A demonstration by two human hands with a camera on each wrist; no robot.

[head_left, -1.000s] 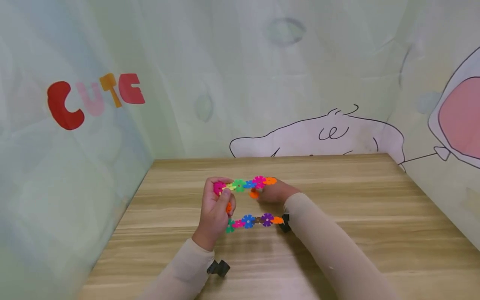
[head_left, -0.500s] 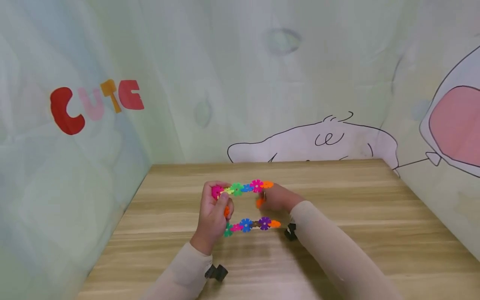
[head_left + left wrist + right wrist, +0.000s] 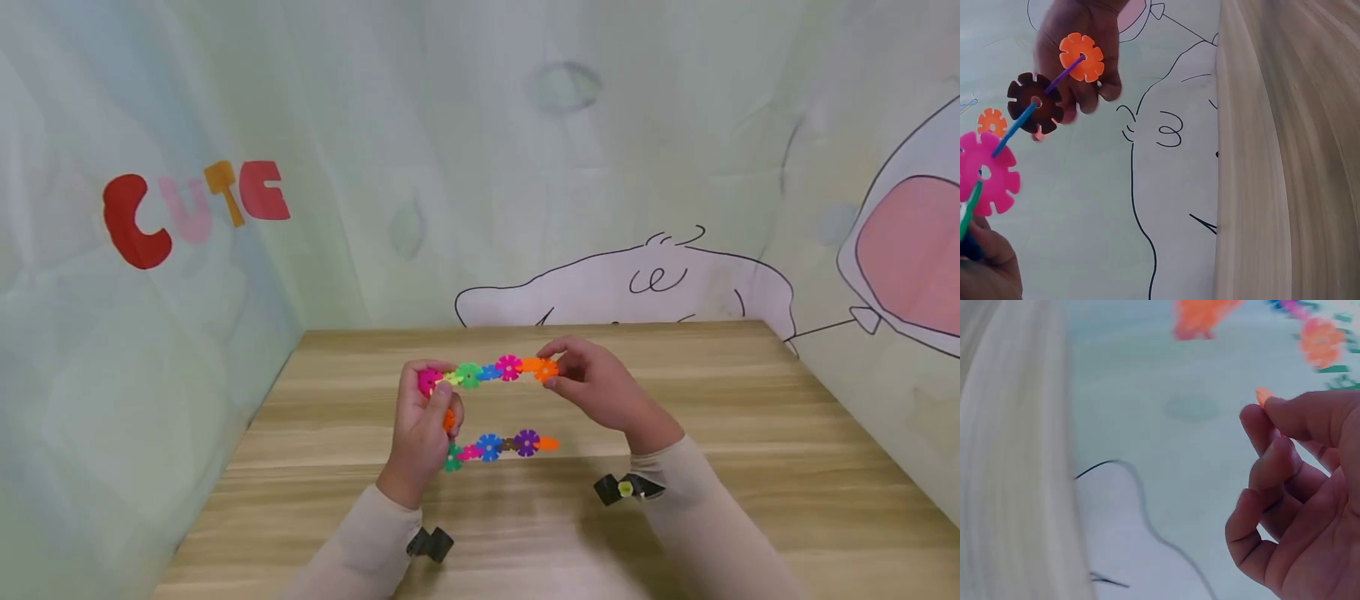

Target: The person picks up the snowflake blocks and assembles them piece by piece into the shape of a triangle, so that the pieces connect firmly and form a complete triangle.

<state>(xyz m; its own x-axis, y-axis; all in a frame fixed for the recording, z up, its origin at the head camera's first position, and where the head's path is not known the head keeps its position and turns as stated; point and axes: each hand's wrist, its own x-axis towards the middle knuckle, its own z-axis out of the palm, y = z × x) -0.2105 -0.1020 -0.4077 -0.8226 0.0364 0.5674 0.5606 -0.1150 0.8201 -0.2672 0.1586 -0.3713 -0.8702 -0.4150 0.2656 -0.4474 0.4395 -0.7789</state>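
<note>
A U-shaped chain of notched plastic snowflake discs [image 3: 490,447] is held above the table. My left hand [image 3: 420,442] grips its left side, thumb on the yellow and pink discs at the upper corner. At the right end of the upper row, my right hand [image 3: 607,387] pinches an orange snowflake disc [image 3: 546,370] between thumb and fingers. That disc touches or overlaps another orange one; whether they interlock I cannot tell. The lower row ends in an orange disc [image 3: 1082,57] beside a purple one, seen edge-on in the left wrist view, with a brown disc [image 3: 1035,103] nearer.
The wood-grain table [image 3: 337,500] lies under both hands. A printed fabric backdrop [image 3: 375,167] rises behind it and at the sides. Each sleeve bears a small black wrist camera [image 3: 431,544].
My right hand has drawn back to the right from behind the chain and turned. It has brought the loose orange disc up to the upper row's right end. The left hand barely moved.
</note>
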